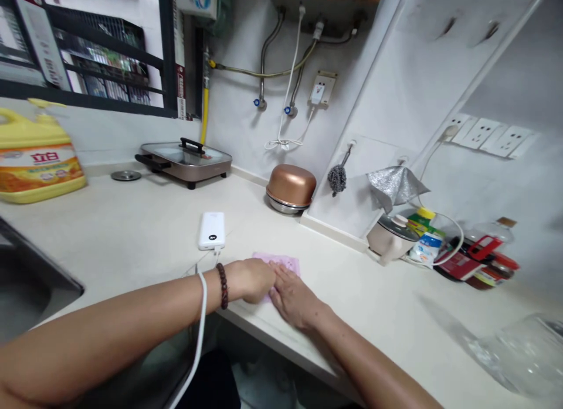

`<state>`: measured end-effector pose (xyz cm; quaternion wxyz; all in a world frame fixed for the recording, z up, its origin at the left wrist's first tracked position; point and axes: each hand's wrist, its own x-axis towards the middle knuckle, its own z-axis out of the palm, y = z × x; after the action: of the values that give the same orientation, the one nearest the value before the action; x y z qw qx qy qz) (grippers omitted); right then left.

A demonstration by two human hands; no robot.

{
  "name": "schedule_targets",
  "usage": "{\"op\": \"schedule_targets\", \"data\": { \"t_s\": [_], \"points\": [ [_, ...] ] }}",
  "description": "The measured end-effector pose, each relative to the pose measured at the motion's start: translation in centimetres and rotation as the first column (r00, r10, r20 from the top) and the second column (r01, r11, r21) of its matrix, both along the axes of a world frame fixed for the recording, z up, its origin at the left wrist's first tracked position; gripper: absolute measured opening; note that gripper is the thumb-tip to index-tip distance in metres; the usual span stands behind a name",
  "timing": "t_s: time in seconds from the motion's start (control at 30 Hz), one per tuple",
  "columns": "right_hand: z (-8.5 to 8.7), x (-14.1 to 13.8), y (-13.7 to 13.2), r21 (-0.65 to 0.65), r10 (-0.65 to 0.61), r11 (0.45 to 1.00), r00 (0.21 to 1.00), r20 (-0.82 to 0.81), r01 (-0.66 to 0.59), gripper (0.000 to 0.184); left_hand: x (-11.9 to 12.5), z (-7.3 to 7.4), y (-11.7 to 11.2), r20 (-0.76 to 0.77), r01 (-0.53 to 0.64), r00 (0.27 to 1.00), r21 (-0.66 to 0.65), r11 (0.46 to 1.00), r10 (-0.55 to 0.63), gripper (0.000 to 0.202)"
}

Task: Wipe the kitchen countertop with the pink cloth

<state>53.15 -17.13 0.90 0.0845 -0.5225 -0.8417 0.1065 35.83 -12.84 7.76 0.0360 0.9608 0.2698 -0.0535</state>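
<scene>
Thin pink rectangular sheet [287,261] lies flat on the pale worktop [132,233], near its front edge. Left hand [253,280] is curled on it, pinch not discernible; right hand [295,300] is pressed flat. Long axis appears to follow that edge. Risk: the white cable [201,315] across the left wrist could drag the white power bank [212,230].

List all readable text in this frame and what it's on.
"立白" in red: label of the yellow detergent jug.
Smaller print on that label: blurred.
Bottles and jars at far right: labels too blurred.
Red strip on the window frame: too small.
White power bank, pink cloth: no text readable.
</scene>
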Motion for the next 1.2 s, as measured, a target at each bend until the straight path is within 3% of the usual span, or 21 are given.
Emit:
{"op": "schedule_targets", "data": {
  "t_s": [0.1,0.17,0.37,0.53,0.67,0.9,1.1,1.2],
  "points": [
    [0.2,0.8,4.2,-0.028,-0.098,0.995,0.994,0.041,0.100,0.062,-0.2,-0.9,3.5,-0.014,-0.061,0.998,-0.002,0.998,0.061,0.036],
    [0.5,1.2,7.2,-0.041,-0.145,0.988,0.986,0.079,0.148,0.063,0.2,-1.3,6.3,0.055,-0.117,0.992,-0.021,0.993,0.118,0.038],
    [0.9,1.8,14.7,-0.059,-0.284,0.952,0.939,0.192,0.300,0.062,3.6,-3.0,13.2,0.122,-0.288,0.949,-0.036,0.957,0.290,0.045],
    [0.7,2.1,19.1,-0.053,-0.343,0.931,0.915,0.213,0.362,0.062,5.4,-4.4,16.2,0.172,-0.377,0.911,-0.013,0.926,0.374,0.052],
    [0.5,2.3,21.4,-0.058,-0.390,0.910,0.896,0.214,0.410,0.061,5.9,-4.8,16.7,0.182,-0.411,0.897,0.012,0.911,0.403,0.053],
    [0.8,1.8,21.1,-0.050,-0.451,0.883,0.872,0.190,0.467,0.062,3.9,-3.8,13.8,0.151,-0.480,0.870,0.040,0.877,0.469,0.053],
    [1.2,1.8,17.3,-0.047,-0.408,0.904,0.890,0.202,0.425,0.061,-1.8,-3.2,13.6,0.048,-0.568,0.822,-0.012,0.823,0.568,0.048],
    [1.5,1.6,14.6,-0.053,-0.370,0.920,0.903,0.218,0.389,0.061,-5.0,-3.0,14.5,0.060,-0.497,0.867,0.028,0.867,0.495,0.046]
  ]
}}
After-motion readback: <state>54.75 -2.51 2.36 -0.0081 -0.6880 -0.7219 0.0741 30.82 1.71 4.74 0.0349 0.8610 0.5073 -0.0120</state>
